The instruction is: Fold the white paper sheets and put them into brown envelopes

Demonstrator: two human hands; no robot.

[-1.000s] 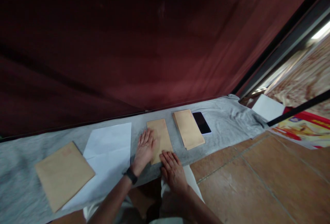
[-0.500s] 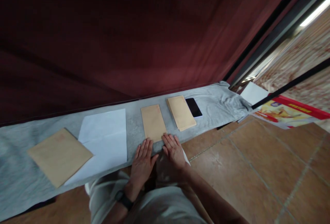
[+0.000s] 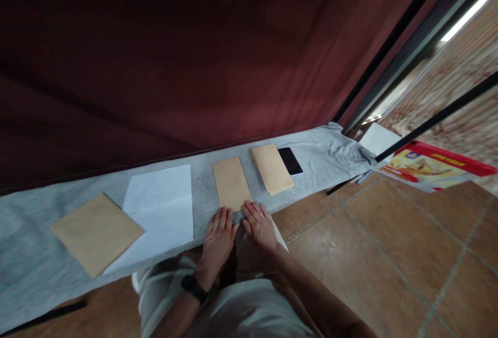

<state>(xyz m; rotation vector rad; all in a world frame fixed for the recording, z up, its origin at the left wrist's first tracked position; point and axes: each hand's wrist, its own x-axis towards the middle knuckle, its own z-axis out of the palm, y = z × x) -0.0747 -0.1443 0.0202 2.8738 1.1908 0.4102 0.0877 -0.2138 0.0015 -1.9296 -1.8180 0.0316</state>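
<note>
A single brown paper envelope (image 3: 232,182) lies flat on the grey cloth in front of me. My left hand (image 3: 218,234) rests flat at its near left corner, fingers stretched out. At the near right corner lies my right hand (image 3: 258,222), also flat, fingertips on the envelope's edge. Neither hand grasps anything. Just right of that envelope is a stack of brown envelopes (image 3: 273,169), with a dark-screened phone (image 3: 290,161) partly under or against its right side. To the left, another brown envelope (image 3: 98,234) overlaps white paper sheets (image 3: 163,205).
Grey cloth (image 3: 330,153) covers the narrow table. A dark red curtain (image 3: 194,68) hangs behind it. Black metal bars (image 3: 439,117) stand at the right, near a colourful printed box or sheet (image 3: 436,166) and a white object (image 3: 377,138). Tiled floor (image 3: 350,255) lies below.
My left thumb has drawn in closer to its fingers, and the left hand has shifted slightly. The view has moved a little; envelopes, sheets and phone keep their arrangement.
</note>
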